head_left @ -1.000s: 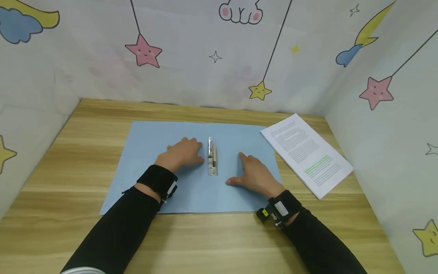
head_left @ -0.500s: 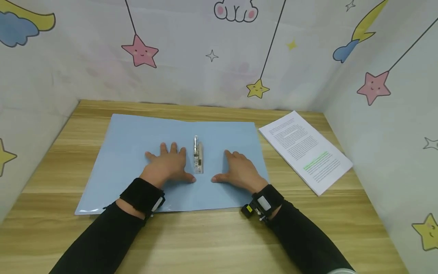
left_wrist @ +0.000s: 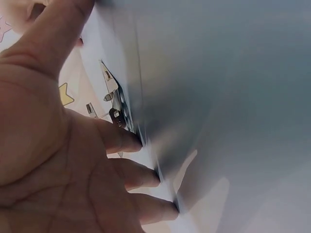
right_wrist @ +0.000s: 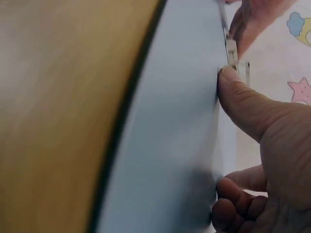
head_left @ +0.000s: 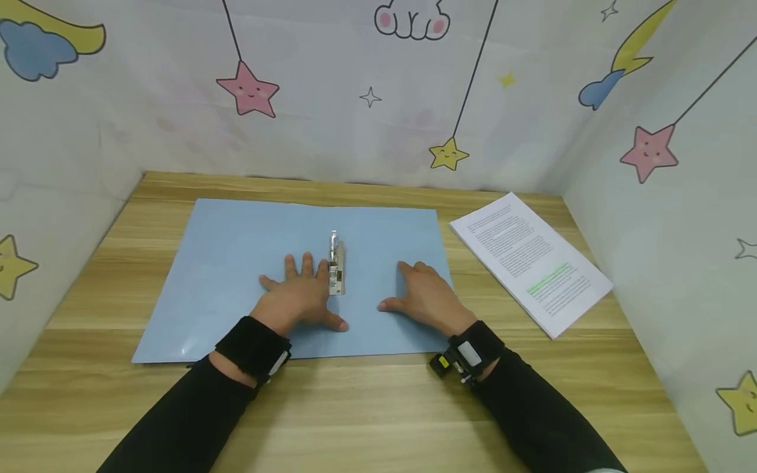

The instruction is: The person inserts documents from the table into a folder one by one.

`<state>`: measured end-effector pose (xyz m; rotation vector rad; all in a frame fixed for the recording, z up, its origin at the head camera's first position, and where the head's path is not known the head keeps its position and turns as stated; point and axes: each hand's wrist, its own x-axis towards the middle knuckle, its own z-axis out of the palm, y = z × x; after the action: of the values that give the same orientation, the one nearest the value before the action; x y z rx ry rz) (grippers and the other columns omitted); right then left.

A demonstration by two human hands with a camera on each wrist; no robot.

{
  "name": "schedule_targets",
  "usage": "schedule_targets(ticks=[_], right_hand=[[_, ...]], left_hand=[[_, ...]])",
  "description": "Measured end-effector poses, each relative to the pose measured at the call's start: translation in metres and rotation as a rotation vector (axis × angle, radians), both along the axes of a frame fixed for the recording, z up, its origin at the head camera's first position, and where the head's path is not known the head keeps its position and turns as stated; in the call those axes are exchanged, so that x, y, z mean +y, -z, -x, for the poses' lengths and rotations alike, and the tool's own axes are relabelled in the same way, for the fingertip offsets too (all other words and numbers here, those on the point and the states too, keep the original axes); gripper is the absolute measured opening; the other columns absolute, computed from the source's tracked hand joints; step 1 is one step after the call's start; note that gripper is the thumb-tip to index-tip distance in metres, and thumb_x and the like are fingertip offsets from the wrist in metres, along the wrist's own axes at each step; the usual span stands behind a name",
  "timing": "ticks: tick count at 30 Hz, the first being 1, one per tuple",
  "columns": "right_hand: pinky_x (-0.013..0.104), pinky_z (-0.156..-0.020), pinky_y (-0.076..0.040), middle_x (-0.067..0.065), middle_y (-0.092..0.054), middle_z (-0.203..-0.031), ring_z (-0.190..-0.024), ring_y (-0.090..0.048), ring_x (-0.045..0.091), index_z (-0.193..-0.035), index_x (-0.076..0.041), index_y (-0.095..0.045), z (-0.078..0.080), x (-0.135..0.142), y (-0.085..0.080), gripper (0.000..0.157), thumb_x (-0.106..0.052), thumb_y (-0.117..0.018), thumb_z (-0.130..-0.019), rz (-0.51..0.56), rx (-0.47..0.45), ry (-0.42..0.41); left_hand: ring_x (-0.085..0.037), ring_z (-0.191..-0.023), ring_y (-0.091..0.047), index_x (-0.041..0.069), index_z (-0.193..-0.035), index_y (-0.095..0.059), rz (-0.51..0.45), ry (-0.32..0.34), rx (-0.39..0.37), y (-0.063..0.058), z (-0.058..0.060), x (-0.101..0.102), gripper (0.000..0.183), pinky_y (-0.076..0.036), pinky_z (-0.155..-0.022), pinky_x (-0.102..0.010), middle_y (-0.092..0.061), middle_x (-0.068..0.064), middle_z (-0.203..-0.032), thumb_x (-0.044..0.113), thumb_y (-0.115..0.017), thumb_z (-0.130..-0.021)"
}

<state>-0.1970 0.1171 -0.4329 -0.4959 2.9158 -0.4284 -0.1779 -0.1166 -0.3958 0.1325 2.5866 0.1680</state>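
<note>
A light blue folder (head_left: pixel 219 263) lies spread flat on the wooden table in the head view. Near its middle is a metal lever clip (head_left: pixel 336 266), also seen edge-on in the left wrist view. My left hand (head_left: pixel 298 299) rests on the folder just left of the clip, fingers spread and thumb pointing right; the left wrist view has its fingertips (left_wrist: pixel 158 182) against the blue surface. On the right panel my right hand (head_left: pixel 430 299) touches the folder with thumb and fingertips, its other fingers bent loosely. Neither hand grips anything.
A stack of printed paper (head_left: pixel 529 263), with green-highlighted lines on the top sheet, lies at an angle right of the folder. Pale walls (head_left: pixel 331 144) with cartoon stars border the wooden table (head_left: pixel 378 407) at the back and sides.
The folder with its clip has shifted left on the table. My left hand has moved left and nearer, its fingers now spread; my right hand has shifted slightly left overall.
</note>
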Motion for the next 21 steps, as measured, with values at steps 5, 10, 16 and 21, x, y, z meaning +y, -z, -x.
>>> schedule_targets(ticks=[5,10,16,21], right_hand=[[0.042,-0.084,-0.047,0.018,-0.057,-0.112,-0.097,-0.05,0.023,-0.13,-0.003,-0.042,-0.005,0.051,-0.006,0.089,-0.066,-0.054,-0.069,0.016,0.052,0.028],[0.053,-0.089,-0.043,0.022,-0.053,-0.121,-0.11,-0.047,0.033,-0.131,-0.001,-0.04,-0.005,0.113,-0.019,0.079,-0.056,-0.055,-0.076,0.009,0.13,0.134],[0.064,-0.094,-0.034,0.035,-0.041,-0.129,-0.117,-0.035,0.048,-0.132,0.008,-0.033,-0.007,0.172,-0.027,0.085,-0.056,-0.052,-0.078,-0.048,0.129,0.293],[0.065,-0.089,-0.037,0.04,-0.044,-0.123,-0.11,-0.04,0.052,-0.128,0.014,-0.034,-0.01,0.197,-0.014,0.094,-0.062,-0.05,-0.076,-0.093,0.085,0.305]], left_hand=[[-0.049,-0.13,0.014,0.009,-0.144,-0.001,-0.016,-0.014,-0.014,0.001,0.0,-0.008,0.133,-0.005,-0.087,-0.085,0.009,-0.023,-0.151,0.075,-0.063,-0.045],[-0.049,-0.13,0.013,0.009,-0.144,-0.003,-0.032,0.009,0.022,0.004,0.0,-0.018,0.132,-0.005,-0.087,-0.085,0.006,-0.023,-0.151,0.073,-0.064,-0.045],[-0.05,-0.13,0.012,0.009,-0.144,-0.003,-0.057,0.02,0.036,0.007,-0.001,-0.022,0.134,-0.004,-0.086,-0.085,0.005,-0.024,-0.151,0.074,-0.063,-0.043],[-0.05,-0.13,0.012,0.009,-0.144,-0.003,-0.062,0.02,0.034,0.008,0.001,-0.023,0.134,-0.005,-0.086,-0.085,0.005,-0.024,-0.151,0.074,-0.063,-0.043]])
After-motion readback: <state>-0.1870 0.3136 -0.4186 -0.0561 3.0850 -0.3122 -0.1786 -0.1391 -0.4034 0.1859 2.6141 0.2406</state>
